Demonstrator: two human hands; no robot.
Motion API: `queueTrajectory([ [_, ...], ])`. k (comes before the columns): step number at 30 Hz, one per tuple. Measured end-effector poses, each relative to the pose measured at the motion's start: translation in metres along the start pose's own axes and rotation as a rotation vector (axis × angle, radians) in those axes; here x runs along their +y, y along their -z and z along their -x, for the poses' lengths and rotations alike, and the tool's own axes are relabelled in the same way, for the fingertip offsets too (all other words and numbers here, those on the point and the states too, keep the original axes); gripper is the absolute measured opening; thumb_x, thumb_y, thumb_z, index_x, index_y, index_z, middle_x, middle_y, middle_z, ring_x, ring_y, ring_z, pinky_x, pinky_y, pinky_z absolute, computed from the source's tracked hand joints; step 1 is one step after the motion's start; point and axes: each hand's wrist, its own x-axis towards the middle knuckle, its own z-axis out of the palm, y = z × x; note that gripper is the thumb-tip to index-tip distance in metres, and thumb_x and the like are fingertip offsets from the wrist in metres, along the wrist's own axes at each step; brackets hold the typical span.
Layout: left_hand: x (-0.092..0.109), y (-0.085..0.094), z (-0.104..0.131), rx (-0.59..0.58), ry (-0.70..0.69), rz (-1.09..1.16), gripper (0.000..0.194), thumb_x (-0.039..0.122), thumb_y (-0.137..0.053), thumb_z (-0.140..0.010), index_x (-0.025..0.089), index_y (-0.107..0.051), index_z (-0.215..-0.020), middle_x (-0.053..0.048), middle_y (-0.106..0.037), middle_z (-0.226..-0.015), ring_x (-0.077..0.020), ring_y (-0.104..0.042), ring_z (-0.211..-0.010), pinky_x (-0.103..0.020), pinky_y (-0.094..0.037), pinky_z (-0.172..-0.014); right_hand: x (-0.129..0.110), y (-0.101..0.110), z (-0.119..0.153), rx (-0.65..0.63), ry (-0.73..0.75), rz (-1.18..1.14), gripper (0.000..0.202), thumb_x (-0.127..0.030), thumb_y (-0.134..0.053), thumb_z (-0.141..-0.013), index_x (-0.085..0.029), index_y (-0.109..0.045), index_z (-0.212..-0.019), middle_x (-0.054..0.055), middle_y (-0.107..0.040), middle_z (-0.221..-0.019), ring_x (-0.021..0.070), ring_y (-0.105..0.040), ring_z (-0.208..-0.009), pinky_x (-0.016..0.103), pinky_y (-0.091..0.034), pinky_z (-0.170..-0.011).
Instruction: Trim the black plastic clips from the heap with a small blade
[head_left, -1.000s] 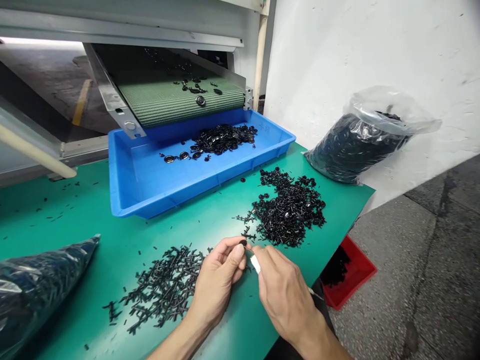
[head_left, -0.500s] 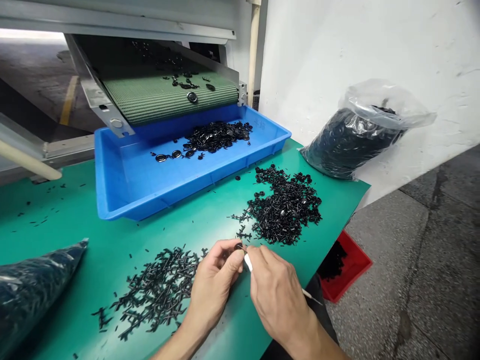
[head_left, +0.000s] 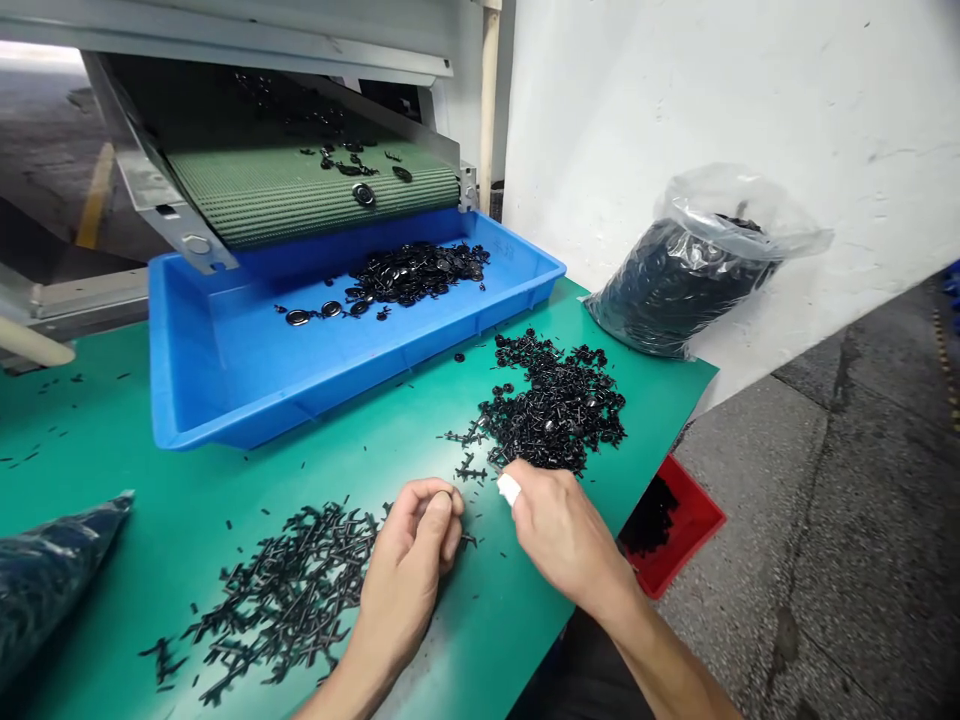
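Observation:
My left hand (head_left: 416, 540) is closed above the green table, its thumb pressed against curled fingers; whatever they hold is hidden. A small black piece (head_left: 469, 541) shows just past its fingertips, held or lying on the table, I cannot tell. My right hand (head_left: 559, 530) has curled fingers at the near edge of a pile of small black plastic parts (head_left: 559, 400), with white tape (head_left: 509, 489) around one digit. What it grips is out of sight. Left of my left hand spreads a heap of black cross-shaped plastic pieces (head_left: 292, 590).
A blue tray (head_left: 360, 375) with black parts stands under a green conveyor belt (head_left: 300, 195) carrying more. A clear bag (head_left: 682, 270) of black parts leans on the wall; another bag (head_left: 60, 570) lies at left. Below the table edge is a red bin (head_left: 686, 535).
My hands have parted: the right moved up to the parts pile. The black part between my fingertips and the thin tool sticking out behind my right hand no longer show. The view shifted slightly right.

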Motion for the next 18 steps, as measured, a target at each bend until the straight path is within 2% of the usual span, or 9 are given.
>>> queueTrajectory([
  [3, 0.004, -0.001, -0.001, 0.016, 0.042, 0.197, 0.018, 0.035, -0.054, -0.093, 0.020, -0.058, -0.086, 0.005, -0.049, -0.060, -0.0089, -0.029, -0.048, -0.022, -0.020, -0.044, -0.002, 0.008, -0.019, 0.071, 0.047, 0.214, 0.021, -0.011, -0.038, -0.094, -0.020, -0.057, -0.089, 0.003, -0.061, -0.084, 0.0144, -0.055, -0.071, 0.027, -0.029, -0.059],
  [6, 0.010, -0.001, -0.002, 0.027, 0.059, 0.345, 0.012, 0.027, -0.054, -0.090, 0.018, -0.061, -0.084, 0.002, -0.055, -0.069, -0.0083, -0.030, -0.049, -0.022, -0.018, -0.042, -0.009, 0.011, -0.046, 0.036, 0.095, 0.365, 0.022, -0.013, -0.040, -0.094, -0.019, -0.060, -0.100, 0.006, -0.062, -0.096, 0.0168, -0.061, -0.075, 0.027, -0.035, -0.059],
  [11, 0.013, 0.002, -0.003, -0.021, 0.079, 0.344, 0.025, 0.040, -0.058, -0.090, 0.017, -0.065, -0.082, 0.001, -0.054, -0.068, -0.0081, -0.029, -0.050, -0.020, -0.019, -0.041, -0.024, 0.005, -0.075, -0.053, 0.125, 0.462, 0.027, -0.006, -0.043, -0.087, -0.013, -0.064, -0.103, 0.014, -0.063, -0.101, 0.0203, -0.066, -0.069, 0.029, -0.044, -0.057],
  [14, 0.012, 0.002, -0.003, -0.021, 0.091, 0.322, 0.029, 0.044, -0.060, -0.088, 0.017, -0.065, -0.080, 0.002, -0.053, -0.064, -0.0079, -0.028, -0.049, -0.019, -0.021, -0.042, -0.027, 0.004, -0.078, -0.077, 0.133, 0.477, 0.028, -0.004, -0.046, -0.083, -0.011, -0.064, -0.105, 0.016, -0.064, -0.101, 0.0231, -0.067, -0.072, 0.031, -0.048, -0.060],
  [18, 0.013, 0.001, -0.002, -0.020, 0.085, 0.310, 0.029, 0.046, -0.062, -0.087, 0.018, -0.066, -0.080, 0.003, -0.053, -0.064, -0.0078, -0.028, -0.049, -0.020, -0.022, -0.043, -0.023, 0.009, -0.076, -0.073, 0.133, 0.412, 0.029, -0.003, -0.046, -0.083, -0.012, -0.065, -0.102, 0.014, -0.065, -0.099, 0.0216, -0.066, -0.075, 0.030, -0.048, -0.065],
])
